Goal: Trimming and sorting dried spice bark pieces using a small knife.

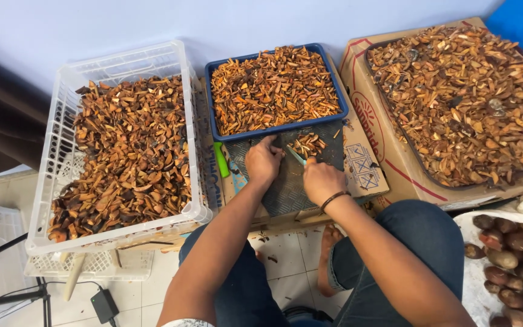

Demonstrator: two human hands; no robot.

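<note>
My left hand [263, 160] rests with curled fingers on a dark textured mat [286, 188], pinching a small brown piece at its fingertips. My right hand [321, 180], with a dark bracelet at the wrist, grips a knife whose teal blade [296, 155] points toward the left hand. A small heap of cut orange-brown slivers [307, 145] lies on the mat just beyond both hands. Behind it sits a blue tray [214, 103] filled with the same slivers.
A white plastic crate [62, 181] at left holds brown husk pieces. A cardboard box [394, 163] at right holds a dark tray of chopped pieces. Whole brown nuts [516, 260] lie on a white sack at lower right. A green handle [220, 160] lies beside the mat.
</note>
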